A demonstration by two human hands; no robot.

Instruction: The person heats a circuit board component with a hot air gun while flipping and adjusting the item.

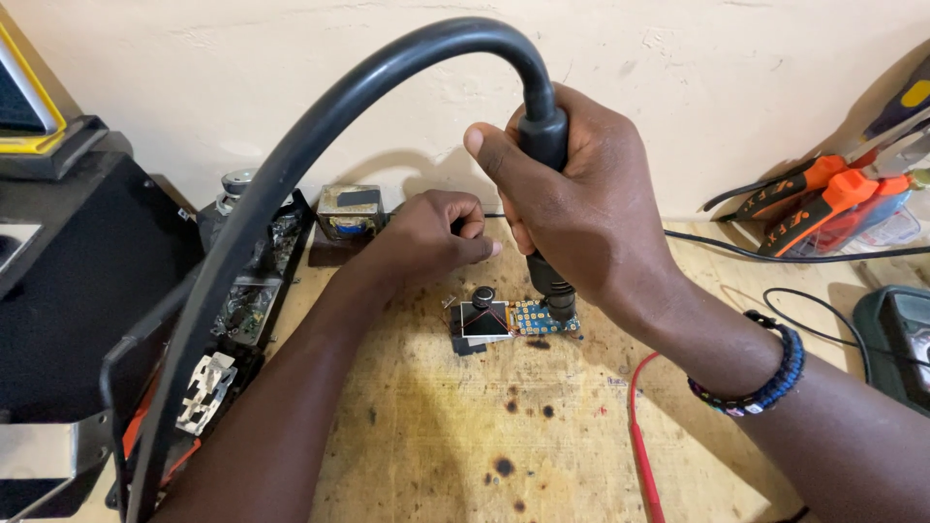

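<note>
From the camera on my head I look down on a scorched wooden bench [465, 436], and my right hand [572, 213] is wrapped tight around the black handle of a hot-air tool [542, 136], fingers closed all the way round it and thumb lying up along the side, the tool held upright with its nozzle [559, 305] pointing straight down, its tip at the right end of a small circuit board [518, 318]. That board lies flat near the middle of the bench, with a dark square screen on its left half and a blue keypad patch on its right, and a small black knob-like piece [483, 295] stands at its upper edge. My left hand [436, 232] hovers just behind the board, fingers curled in and fingertips pinched together; I cannot tell whether anything thin is caught between them. The tool's thick black hose [320, 126] arches up over my left arm and falls away to the left, down to the dark station unit [87, 291]. A red wire [639, 436] runs along the wood below my right wrist, which carries a beaded bracelet [765, 373], and orange-handled tools [823, 199] lie at the far right against the wall
</note>
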